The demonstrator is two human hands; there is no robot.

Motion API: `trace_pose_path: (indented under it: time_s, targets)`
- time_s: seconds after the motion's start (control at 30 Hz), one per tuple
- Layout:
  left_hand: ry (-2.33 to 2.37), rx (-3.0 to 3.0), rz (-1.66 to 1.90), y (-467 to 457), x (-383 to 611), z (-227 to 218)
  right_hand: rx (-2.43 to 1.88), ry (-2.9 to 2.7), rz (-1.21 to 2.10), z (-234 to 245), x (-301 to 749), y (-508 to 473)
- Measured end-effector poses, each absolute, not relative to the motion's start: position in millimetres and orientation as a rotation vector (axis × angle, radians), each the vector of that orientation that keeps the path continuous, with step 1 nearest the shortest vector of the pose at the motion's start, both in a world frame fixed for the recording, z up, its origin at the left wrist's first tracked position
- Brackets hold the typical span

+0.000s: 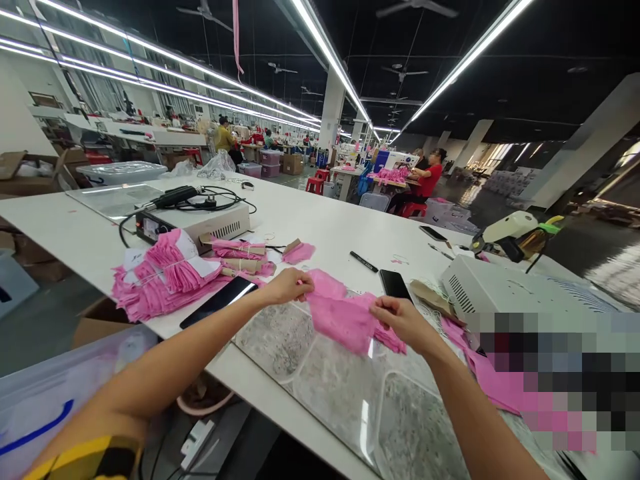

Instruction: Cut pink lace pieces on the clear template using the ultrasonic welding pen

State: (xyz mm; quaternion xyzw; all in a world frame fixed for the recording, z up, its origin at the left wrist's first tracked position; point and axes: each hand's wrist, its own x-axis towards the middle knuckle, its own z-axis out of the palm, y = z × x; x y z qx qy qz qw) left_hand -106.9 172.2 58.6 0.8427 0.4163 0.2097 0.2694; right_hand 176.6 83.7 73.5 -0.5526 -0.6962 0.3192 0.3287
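Observation:
Both my hands hold a piece of pink fabric (pixel 345 317) over a glass plate (pixel 320 373) on the white table (pixel 310 220). My left hand (pixel 290 285) pinches the fabric's left upper edge with closed fingers. My right hand (pixel 403 319) grips its right side, fingers curled. A black phone (pixel 220 301) lies just left of my left wrist. A second black phone (pixel 395 285) lies just beyond my right hand.
Bundles of pink fabric pieces (pixel 165 277) lie at the left near a white machine box (pixel 200 223) with black cables. Another white box (pixel 510 287) stands at the right. A black marker (pixel 363 261) lies mid-table. People in red and yellow work at far tables.

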Motion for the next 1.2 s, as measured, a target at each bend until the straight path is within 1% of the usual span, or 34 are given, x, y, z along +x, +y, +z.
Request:
trace_pose_path:
  time_s: [0.13,0.2,0.27,0.4,0.5,0.6,0.7,0.8,0.9,1.0,1.2]
  targets:
    - [1.214,2.285,0.678,232.1,-104.1,83.4,-1.388,-1.794,0.645,89.4,175.6,152.9]
    - [1.235,2.313,0.739,245.0,-106.5,84.6,-1.339,-1.815,0.545,85.5,168.2,172.2]
    - [1.233,2.35,0.741,246.4,-112.1,75.5,-1.286,-1.876,0.497,70.8,156.7,178.4]
    - [1.199,2.429,0.628,234.4,-129.6,45.6,-1.234,-1.997,0.543,29.6,143.1,167.3]
    - [1.186,2.486,0.623,229.1,-133.4,38.4,-1.303,-1.921,0.55,14.2,164.8,154.8]
    - [1.069,2.566,0.625,224.3,-107.8,45.3,-1.438,-1.791,0.513,13.3,209.2,139.8]
    - [0.84,2.662,0.553,213.8,-51.3,48.9,-1.544,-1.742,0.479,13.3,244.6,122.4]
    - [0.64,2.754,0.463,204.6,11.6,41.9,-1.585,-1.787,0.441,9.0,254.7,108.6]
    - [0.54,2.834,0.366,205.6,52.2,32.0,-1.602,-1.856,0.388,4.9,250.9,102.5]
    - [0.535,2.884,0.334,213.1,60.2,29.5,-1.616,-1.906,0.336,3.6,247.2,101.7]
    - [0.539,2.903,0.411,213.6,37.4,37.7,-1.648,-1.931,0.194,-0.3,242.0,102.0]
